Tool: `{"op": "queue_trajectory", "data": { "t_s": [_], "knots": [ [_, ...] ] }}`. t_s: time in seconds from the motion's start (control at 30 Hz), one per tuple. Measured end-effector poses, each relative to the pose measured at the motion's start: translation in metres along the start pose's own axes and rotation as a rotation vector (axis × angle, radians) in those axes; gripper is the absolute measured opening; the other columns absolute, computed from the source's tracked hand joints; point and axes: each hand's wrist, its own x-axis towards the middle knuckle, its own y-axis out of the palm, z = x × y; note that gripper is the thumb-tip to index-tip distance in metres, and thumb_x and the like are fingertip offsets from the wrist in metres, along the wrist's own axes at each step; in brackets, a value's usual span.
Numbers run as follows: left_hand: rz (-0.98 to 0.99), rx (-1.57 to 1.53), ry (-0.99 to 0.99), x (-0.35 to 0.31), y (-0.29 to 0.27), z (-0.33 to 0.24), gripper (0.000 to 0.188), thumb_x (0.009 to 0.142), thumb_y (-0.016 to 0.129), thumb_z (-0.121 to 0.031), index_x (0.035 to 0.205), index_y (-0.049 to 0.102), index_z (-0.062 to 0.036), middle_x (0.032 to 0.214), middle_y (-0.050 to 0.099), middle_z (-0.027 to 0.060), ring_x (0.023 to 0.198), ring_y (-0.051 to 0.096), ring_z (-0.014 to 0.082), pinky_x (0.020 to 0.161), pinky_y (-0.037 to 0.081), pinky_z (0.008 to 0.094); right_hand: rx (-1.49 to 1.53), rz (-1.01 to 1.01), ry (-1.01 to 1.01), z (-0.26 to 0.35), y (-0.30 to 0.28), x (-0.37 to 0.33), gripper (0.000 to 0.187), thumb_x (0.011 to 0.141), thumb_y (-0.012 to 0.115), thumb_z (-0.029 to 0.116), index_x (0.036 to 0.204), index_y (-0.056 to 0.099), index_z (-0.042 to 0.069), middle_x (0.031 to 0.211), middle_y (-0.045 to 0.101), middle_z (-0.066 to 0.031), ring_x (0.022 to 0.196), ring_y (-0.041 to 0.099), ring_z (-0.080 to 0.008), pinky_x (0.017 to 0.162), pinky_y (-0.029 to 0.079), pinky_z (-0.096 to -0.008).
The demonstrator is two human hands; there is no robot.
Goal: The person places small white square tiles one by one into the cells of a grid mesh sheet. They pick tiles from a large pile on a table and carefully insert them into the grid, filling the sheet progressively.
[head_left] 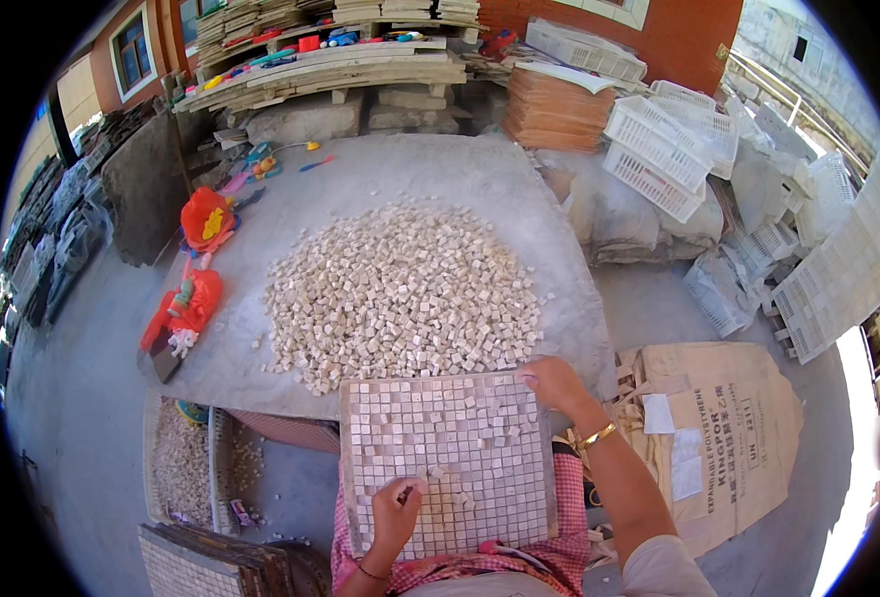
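Note:
A square grid tray (499,468) rests on my lap against the near edge of a grey-covered table. Pale stone mosaic tiles fill many of its cells, with empty cells mostly in the upper half; a few tiles lie loose on top. My left hand (397,509) is over the lower left part, its fingers curled together in a pinch; anything between them is too small to name. At the upper right corner my right hand (556,384) has its fingertips pressed together against the rim; whether they grip the rim or a tile is unclear. Beyond lies a large tile heap (400,289).
Red bags with toys (193,298) lie along the table's left edge. A white crate of tiles (181,468) and stacked tiled panels (201,562) stand at lower left. To the right are a paper sack (748,448) and white plastic crates (659,149).

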Motion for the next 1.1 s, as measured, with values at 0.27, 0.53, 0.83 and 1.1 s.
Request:
{"op": "queue_trajectory", "data": {
  "t_s": [0.27,0.53,0.83,1.1],
  "knots": [
    [0.005,-0.011,0.002,-0.001,-0.002,-0.002,0.010,0.084,0.061,-0.005,0.087,0.066,0.0032,0.064,0.055,0.0013,0.057,0.046,0.0057,0.051,0.037,0.0233,0.022,-0.084,0.043,0.027,0.013,0.010,0.013,0.079,0.061,0.020,0.078,0.059,0.007,0.081,0.060,-0.0117,0.080,0.059,-0.0321,0.069,0.048,-0.0436],
    [-0.058,-0.007,-0.040,-0.005,-0.019,0.001,0.009,0.084,0.061,-0.005,0.086,0.066,0.0028,0.063,0.055,-0.0001,0.057,0.045,0.0039,0.049,0.036,0.0219,0.047,-0.088,0.089,0.023,0.019,0.013,0.012,0.077,0.063,0.020,0.079,0.062,0.008,0.082,0.061,-0.0111,0.079,0.060,-0.0312,0.067,0.048,-0.0420],
    [0.015,-0.069,-0.028,-0.005,-0.006,0.018,0.011,0.084,0.061,-0.006,0.088,0.067,0.0021,0.065,0.057,0.0006,0.057,0.046,0.0043,0.051,0.038,0.0224,0.012,0.058,0.003,0.052,0.017,-0.016,0.020,0.075,0.068,0.019,0.090,0.061,0.007,0.088,0.060,-0.0109,0.084,0.059,-0.0301,0.074,0.048,-0.0399],
    [-0.054,-0.107,-0.102,-0.011,-0.023,0.005,0.011,0.085,0.060,-0.005,0.088,0.067,0.0031,0.066,0.057,-0.0009,0.058,0.046,0.0035,0.051,0.037,0.0209,0.049,-0.012,0.112,0.027,-0.012,-0.031,0.015,0.075,0.064,0.013,0.087,0.058,0.005,0.086,0.060,-0.0150,0.082,0.059,-0.0335,0.071,0.048,-0.0417]
  ]
}}
